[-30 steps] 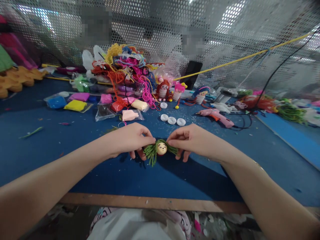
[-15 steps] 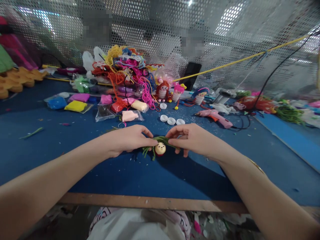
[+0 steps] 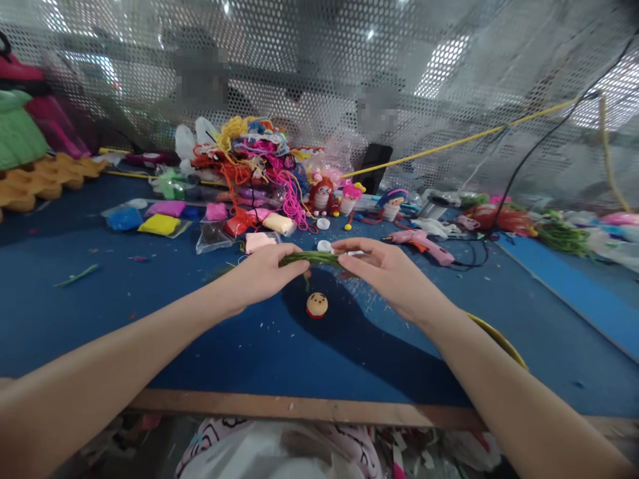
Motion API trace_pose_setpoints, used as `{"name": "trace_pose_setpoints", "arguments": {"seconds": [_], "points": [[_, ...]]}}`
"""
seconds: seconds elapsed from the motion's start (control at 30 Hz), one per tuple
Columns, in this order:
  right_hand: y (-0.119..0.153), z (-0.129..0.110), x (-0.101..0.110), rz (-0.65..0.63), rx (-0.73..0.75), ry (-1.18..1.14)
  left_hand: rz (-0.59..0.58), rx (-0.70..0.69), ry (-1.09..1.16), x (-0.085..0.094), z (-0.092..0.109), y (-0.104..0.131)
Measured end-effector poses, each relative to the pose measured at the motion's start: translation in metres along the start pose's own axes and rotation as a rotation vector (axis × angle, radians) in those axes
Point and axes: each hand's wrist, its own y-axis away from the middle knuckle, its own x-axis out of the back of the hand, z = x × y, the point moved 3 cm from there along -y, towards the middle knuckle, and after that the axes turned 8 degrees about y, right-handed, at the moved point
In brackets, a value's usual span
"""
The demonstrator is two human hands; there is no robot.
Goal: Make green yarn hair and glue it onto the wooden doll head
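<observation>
Between my two hands a bundle of green yarn (image 3: pixel 319 257) is stretched level, a little above the table. My left hand (image 3: pixel 272 269) pinches its left end between thumb and fingers. At the other end, my right hand (image 3: pixel 372 263) grips the yarn in the same way. Below the yarn, a small round doll head (image 3: pixel 317 305) stands on the blue table, cream-coloured with dark face marks and a red base. Neither hand touches it. A short green strand hangs down beside my left fingertips.
Behind my hands lie bagged clay packs (image 3: pixel 164 224), a tangled yarn pile (image 3: pixel 254 156) and finished dolls (image 3: pixel 322 193). A pink glue gun (image 3: pixel 422 246) with a black cord lies at right. White caps (image 3: pixel 323 225) sit mid-table. An orange egg tray (image 3: pixel 50 176) stands far left.
The green yarn has been lifted off the doll head and pulled straight between both hands. The head now stands alone on the table. The view has tilted slightly.
</observation>
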Motion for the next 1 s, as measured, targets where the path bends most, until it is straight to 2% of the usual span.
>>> {"name": "trace_pose_setpoints", "arguments": {"seconds": [0.1,0.2,0.37,0.53,0.67,0.8,0.9,1.0], "points": [[0.004,-0.01,0.002,0.106,0.224,0.21,-0.021,-0.068,0.038,-0.004,0.004,0.0],[0.007,-0.015,-0.002,0.053,0.332,0.286,-0.026,-0.125,0.076,-0.008,0.005,0.0],[0.009,-0.015,-0.006,-0.127,0.241,0.086,-0.028,-0.094,0.381,-0.012,0.009,0.004],[0.009,-0.015,-0.002,-0.152,0.123,-0.09,0.007,-0.022,0.665,-0.009,0.016,0.008],[0.01,-0.009,-0.004,-0.231,-0.06,-0.365,0.038,-0.07,0.71,-0.007,0.012,0.006],[0.013,-0.008,-0.007,-0.358,-0.187,-0.595,0.013,-0.089,0.735,-0.012,0.006,0.003],[0.017,-0.01,-0.01,-0.449,-0.233,-0.652,-0.037,-0.068,0.721,-0.018,0.009,0.005],[0.022,-0.014,-0.013,-0.488,-0.229,-0.615,-0.066,-0.082,0.69,-0.023,0.015,0.01]]}}
